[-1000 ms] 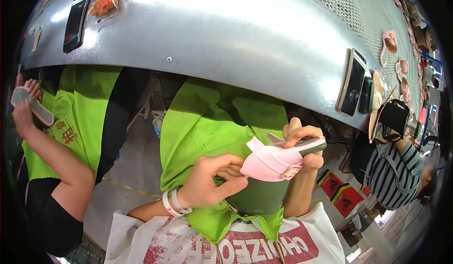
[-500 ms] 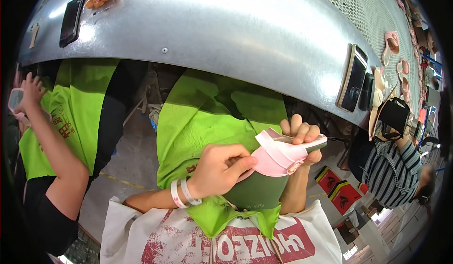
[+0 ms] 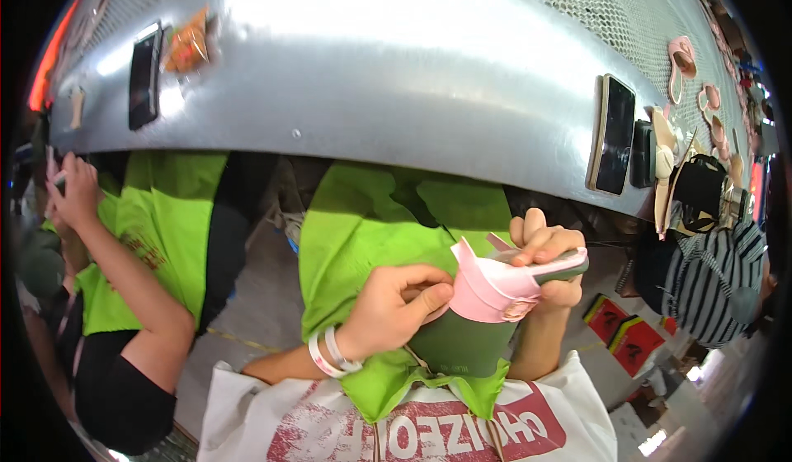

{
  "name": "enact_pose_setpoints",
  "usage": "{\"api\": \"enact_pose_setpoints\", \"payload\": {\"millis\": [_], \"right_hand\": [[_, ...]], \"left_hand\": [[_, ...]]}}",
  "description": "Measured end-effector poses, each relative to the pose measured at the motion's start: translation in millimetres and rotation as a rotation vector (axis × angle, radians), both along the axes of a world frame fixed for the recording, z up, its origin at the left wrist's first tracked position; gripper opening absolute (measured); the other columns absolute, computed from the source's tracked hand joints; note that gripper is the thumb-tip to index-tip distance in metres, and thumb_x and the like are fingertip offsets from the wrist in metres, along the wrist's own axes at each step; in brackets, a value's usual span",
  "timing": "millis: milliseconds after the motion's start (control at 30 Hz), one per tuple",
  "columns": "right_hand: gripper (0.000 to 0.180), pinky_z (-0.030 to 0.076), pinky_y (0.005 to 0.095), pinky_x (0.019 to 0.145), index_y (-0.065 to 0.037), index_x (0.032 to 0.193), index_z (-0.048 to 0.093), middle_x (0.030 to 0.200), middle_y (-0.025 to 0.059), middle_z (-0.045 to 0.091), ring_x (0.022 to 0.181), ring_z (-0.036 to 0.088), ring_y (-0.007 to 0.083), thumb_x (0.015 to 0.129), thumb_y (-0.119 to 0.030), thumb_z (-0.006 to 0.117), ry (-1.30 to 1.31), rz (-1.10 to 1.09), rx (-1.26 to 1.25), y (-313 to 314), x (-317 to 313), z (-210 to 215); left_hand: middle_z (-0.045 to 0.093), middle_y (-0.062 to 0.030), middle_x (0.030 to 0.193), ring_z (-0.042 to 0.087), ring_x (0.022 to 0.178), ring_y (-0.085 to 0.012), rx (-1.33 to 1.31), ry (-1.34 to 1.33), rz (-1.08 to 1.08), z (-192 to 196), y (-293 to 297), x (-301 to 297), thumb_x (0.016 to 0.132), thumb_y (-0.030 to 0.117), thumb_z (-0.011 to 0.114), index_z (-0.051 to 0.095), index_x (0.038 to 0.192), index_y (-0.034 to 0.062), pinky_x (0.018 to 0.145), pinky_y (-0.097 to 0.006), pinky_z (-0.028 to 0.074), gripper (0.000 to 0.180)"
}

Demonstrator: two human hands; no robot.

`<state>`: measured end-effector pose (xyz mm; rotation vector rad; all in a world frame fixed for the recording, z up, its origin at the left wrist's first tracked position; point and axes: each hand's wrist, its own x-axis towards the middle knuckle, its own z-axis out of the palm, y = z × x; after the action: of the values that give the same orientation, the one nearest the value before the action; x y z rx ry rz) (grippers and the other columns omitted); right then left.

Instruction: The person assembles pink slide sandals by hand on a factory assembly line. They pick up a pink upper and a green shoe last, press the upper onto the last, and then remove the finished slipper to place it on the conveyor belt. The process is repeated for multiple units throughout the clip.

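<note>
Over my lap, a dark green shoe last [image 3: 462, 342] carries a pink shoe upper [image 3: 487, 297], with a small ornament on its lower right side. Thumb and bent fingers of my left hand [image 3: 396, 305] pinch the upper's left edge. My right hand [image 3: 551, 256] wraps round the narrow end of the last, fingers on top and thumb below, holding it tilted. Pink strap ends stick up from the upper. Part of the last is hidden behind the upper and my right hand.
A metal workbench [image 3: 371, 107] spans the far side, bearing phones [image 3: 615, 136], a bag of snacks [image 3: 187, 45] and pink sandals [image 3: 681, 66]. A co-worker's arm [image 3: 136, 268] is at left; a person in stripes [image 3: 714, 280] sits right. Red-and-black boxes [image 3: 623, 334] lie beyond my right arm.
The view has shifted, so the bench appears lower. The last and upper have tipped slightly more upright; both hands keep their hold. The co-worker at left has brought a hand closer to the bench edge.
</note>
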<state>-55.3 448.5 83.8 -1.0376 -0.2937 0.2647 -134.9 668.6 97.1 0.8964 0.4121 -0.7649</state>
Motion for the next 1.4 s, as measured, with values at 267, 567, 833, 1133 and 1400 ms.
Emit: {"api": "enact_pose_setpoints", "payload": {"millis": [267, 567, 833, 1133, 1400], "right_hand": [[0.049, 0.049, 0.0346, 0.070, 0.001, 0.117, 0.062, 0.102, 0.0165, 0.070, 0.081, 0.063, 0.0241, 0.072, -0.012, 0.076, -0.206, -0.181, -0.854, 71, 7, 80], [0.025, 0.048, 0.0264, 0.079, 0.004, 0.113, 0.060, 0.109, 0.0099, 0.064, 0.088, 0.059, 0.0112, 0.090, -0.006, 0.063, 0.241, -0.137, -0.298, 30, -24, 20], [0.018, 0.042, 0.0190, 0.051, 0.004, 0.083, 0.069, 0.070, -0.0011, 0.065, 0.061, 0.054, 0.0009, 0.092, -0.012, 0.070, 0.640, 0.093, -0.246, 35, -48, 11], [0.030, 0.036, 0.0292, 0.047, -0.001, 0.089, 0.067, 0.066, 0.0041, 0.059, 0.050, 0.049, 0.0111, 0.076, -0.024, 0.083, 0.071, 0.099, -0.573, 48, -41, 6], [0.053, 0.049, 0.0346, 0.080, 0.003, 0.114, 0.063, 0.094, 0.0091, 0.067, 0.088, 0.060, 0.0160, 0.072, -0.021, 0.085, 0.397, 0.352, -0.201, 41, -40, 11]], "left_hand": [[0.048, -0.0117, 0.138, 0.045, 0.129, -0.0216, -0.044, -0.261, -0.005, 15, 6, 4, 0.078, 0.022, 0.082, 0.035, 0.144, -0.0013, 0.112, -0.037, 0.032, 0.084], [0.053, -0.0169, 0.132, 0.054, 0.122, -0.0292, -0.285, -0.009, 0.118, -18, 10, -6, 0.062, 0.022, 0.078, 0.035, 0.143, 0.0008, 0.106, -0.041, 0.042, 0.094], [0.051, -0.0200, 0.135, 0.054, 0.123, -0.0348, -0.445, 0.107, 0.206, -32, 22, -19, 0.057, 0.015, 0.074, 0.033, 0.144, -0.0001, 0.107, -0.043, 0.043, 0.097], [0.055, -0.0182, 0.130, 0.057, 0.117, -0.0301, -0.220, -0.209, 0.266, -52, 33, -32, 0.060, 0.037, 0.087, 0.036, 0.144, 0.0048, 0.099, -0.044, 0.047, 0.103], [0.051, -0.0162, 0.135, 0.056, 0.116, -0.0293, -0.307, -0.033, 0.104, -92, 41, -22, 0.088, 0.042, 0.065, 0.036, 0.143, 0.0049, 0.100, -0.044, 0.045, 0.073]]}}
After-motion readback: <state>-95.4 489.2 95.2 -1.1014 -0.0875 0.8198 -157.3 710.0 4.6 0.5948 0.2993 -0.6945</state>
